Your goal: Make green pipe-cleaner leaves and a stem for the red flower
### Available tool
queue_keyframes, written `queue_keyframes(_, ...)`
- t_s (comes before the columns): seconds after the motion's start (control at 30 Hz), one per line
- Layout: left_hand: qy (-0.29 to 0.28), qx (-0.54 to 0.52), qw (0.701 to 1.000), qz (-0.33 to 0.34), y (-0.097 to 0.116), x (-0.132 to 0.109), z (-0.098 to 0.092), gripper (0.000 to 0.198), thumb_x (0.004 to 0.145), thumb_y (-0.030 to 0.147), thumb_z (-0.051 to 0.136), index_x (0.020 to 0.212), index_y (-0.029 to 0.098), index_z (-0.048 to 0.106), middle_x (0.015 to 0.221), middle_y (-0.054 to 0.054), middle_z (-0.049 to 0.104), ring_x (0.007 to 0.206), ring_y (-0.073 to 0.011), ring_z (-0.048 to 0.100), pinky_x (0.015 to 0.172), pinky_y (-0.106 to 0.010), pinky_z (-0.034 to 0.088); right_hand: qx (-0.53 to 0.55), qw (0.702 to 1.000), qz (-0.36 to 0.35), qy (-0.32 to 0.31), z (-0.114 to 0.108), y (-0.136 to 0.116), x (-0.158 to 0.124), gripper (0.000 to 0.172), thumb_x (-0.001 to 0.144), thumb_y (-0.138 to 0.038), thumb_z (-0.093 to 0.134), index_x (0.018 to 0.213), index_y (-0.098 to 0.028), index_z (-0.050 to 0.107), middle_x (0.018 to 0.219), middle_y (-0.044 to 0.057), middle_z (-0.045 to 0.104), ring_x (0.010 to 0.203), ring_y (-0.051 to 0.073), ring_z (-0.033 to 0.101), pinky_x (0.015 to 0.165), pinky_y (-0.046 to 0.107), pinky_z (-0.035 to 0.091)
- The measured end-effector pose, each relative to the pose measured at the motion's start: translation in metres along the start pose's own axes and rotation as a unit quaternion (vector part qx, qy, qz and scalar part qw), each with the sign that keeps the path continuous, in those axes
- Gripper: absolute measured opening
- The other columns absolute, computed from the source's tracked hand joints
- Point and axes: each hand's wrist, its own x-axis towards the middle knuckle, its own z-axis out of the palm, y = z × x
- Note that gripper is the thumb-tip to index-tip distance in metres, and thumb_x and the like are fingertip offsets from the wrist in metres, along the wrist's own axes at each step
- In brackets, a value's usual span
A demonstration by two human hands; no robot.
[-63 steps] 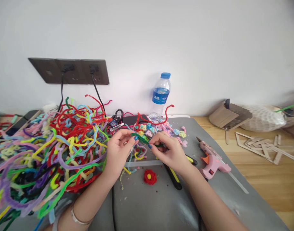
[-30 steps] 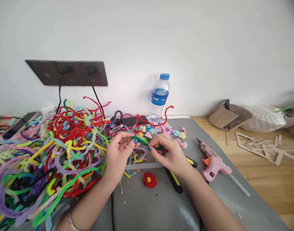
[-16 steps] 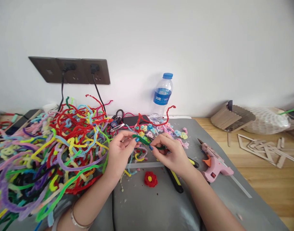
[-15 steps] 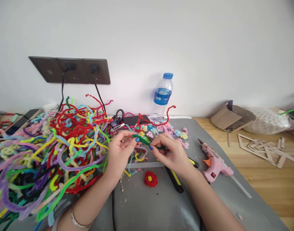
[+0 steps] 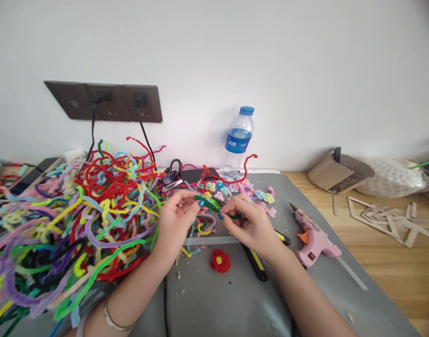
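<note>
My left hand [image 5: 175,224] and my right hand [image 5: 251,224] meet over the grey mat [image 5: 221,299], both pinched on a dark green pipe cleaner [image 5: 210,205] held between them. The left thumb and forefinger grip its left end; the right fingers close on its right part. Below the hands lies a small red pipe-cleaner flower with a yellow centre [image 5: 220,260]. A clear glue stick [image 5: 209,240] lies flat under my hands. Beside my right wrist lies a black and yellow cutter [image 5: 255,263].
A big tangle of coloured pipe cleaners [image 5: 67,220] fills the left. A pink glue gun [image 5: 312,236] lies right of my hands. Small pastel loops [image 5: 242,189], a water bottle [image 5: 238,140], keys and a phone stand at the back. Wooden sticks [image 5: 382,213] lie far right.
Both hands stay pinched on the green pipe cleaner and work it with small finger movements. The view has shifted slightly; nothing else on the table moved.
</note>
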Motion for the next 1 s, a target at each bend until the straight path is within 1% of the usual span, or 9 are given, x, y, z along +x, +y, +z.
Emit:
queue_keyframes(0.23,0.0,-0.03,0.999,-0.02,-0.001,0.0,0.0,0.023,0.07,0.029,0.085,0.084,0.017,0.071,0.073,0.003,0.07,0.066,-0.0099,0.071,0.067,-0.019,0.062,0.007,1.0,-0.003,0.0,0.001,0.001,-0.001,0.016,0.087,-0.008,0.056,0.083,-0.023,0.056,0.066,-0.001,0.055,0.068,0.017,0.049,0.053,0.023,0.04)
queue_keyframes(0.43,0.004,-0.049,0.998,-0.043,0.0,0.001,0.001,0.028,0.067,0.031,0.088,0.083,0.016,0.071,0.073,0.002,0.07,0.065,-0.009,0.07,0.066,-0.018,0.061,-0.012,0.999,-0.03,0.014,0.001,0.003,0.0,0.014,0.089,-0.009,0.06,0.084,-0.022,0.056,0.07,-0.001,0.06,0.068,0.016,0.051,0.059,0.024,0.042)
queue_keyframes(0.57,-0.019,-0.059,0.995,-0.083,0.003,0.001,0.002,0.031,0.065,0.031,0.089,0.083,0.016,0.07,0.072,0.003,0.067,0.067,-0.0102,0.071,0.065,-0.019,0.062,-0.017,0.999,-0.021,0.026,-0.001,0.005,0.001,0.013,0.089,-0.01,0.06,0.083,-0.021,0.058,0.071,-0.001,0.061,0.066,0.015,0.051,0.061,0.025,0.041)
queue_keyframes(0.63,-0.036,-0.051,0.995,-0.082,0.004,0.002,0.001,0.03,0.068,0.03,0.087,0.089,0.017,0.069,0.076,0.003,0.066,0.07,-0.0111,0.071,0.065,-0.02,0.062,0.001,1.0,-0.003,0.029,-0.003,0.006,0.002,0.011,0.09,-0.012,0.06,0.086,-0.022,0.06,0.074,-0.001,0.063,0.066,0.015,0.053,0.06,0.025,0.041)
queue_keyframes(0.77,-0.102,-0.004,0.994,-0.037,0.004,0.003,-0.002,0.027,0.076,0.023,0.081,0.099,0.02,0.069,0.093,-0.001,0.068,0.079,-0.0131,0.071,0.07,-0.024,0.062,0.065,0.997,0.036,0.038,-0.007,0.008,0.002,0.008,0.091,-0.014,0.061,0.088,-0.022,0.062,0.078,0.0,0.066,0.07,0.015,0.058,0.063,0.025,0.044)
queue_keyframes(0.83,-0.123,0.027,0.992,0.005,0.003,0.004,-0.005,0.027,0.077,0.017,0.077,0.103,0.022,0.07,0.098,-0.001,0.068,0.086,-0.0141,0.07,0.075,-0.024,0.061,0.104,0.992,0.053,0.037,-0.009,0.009,0.002,0.009,0.09,-0.014,0.061,0.087,-0.022,0.062,0.079,0.0,0.066,0.071,0.015,0.06,0.064,0.024,0.045)
queue_keyframes(0.93,-0.139,0.079,0.984,0.082,0.003,0.006,-0.01,0.032,0.079,0.01,0.072,0.108,0.025,0.071,0.102,-0.002,0.069,0.097,-0.0157,0.069,0.082,-0.024,0.059,0.143,0.987,0.072,0.023,-0.011,0.011,0.002,0.009,0.09,-0.014,0.061,0.087,-0.022,0.063,0.08,0.0,0.066,0.072,0.015,0.061,0.065,0.024,0.046)
queue_keyframes(1.0,-0.152,0.12,0.973,0.129,0.004,0.007,-0.014,0.032,0.081,0.009,0.07,0.108,0.026,0.071,0.105,-0.002,0.069,0.099,-0.0165,0.068,0.083,-0.025,0.059,0.155,0.985,0.08,0.007,-0.013,0.011,0.002,0.008,0.09,-0.015,0.061,0.087,-0.022,0.063,0.08,0.0,0.066,0.072,0.015,0.061,0.066,0.025,0.046)
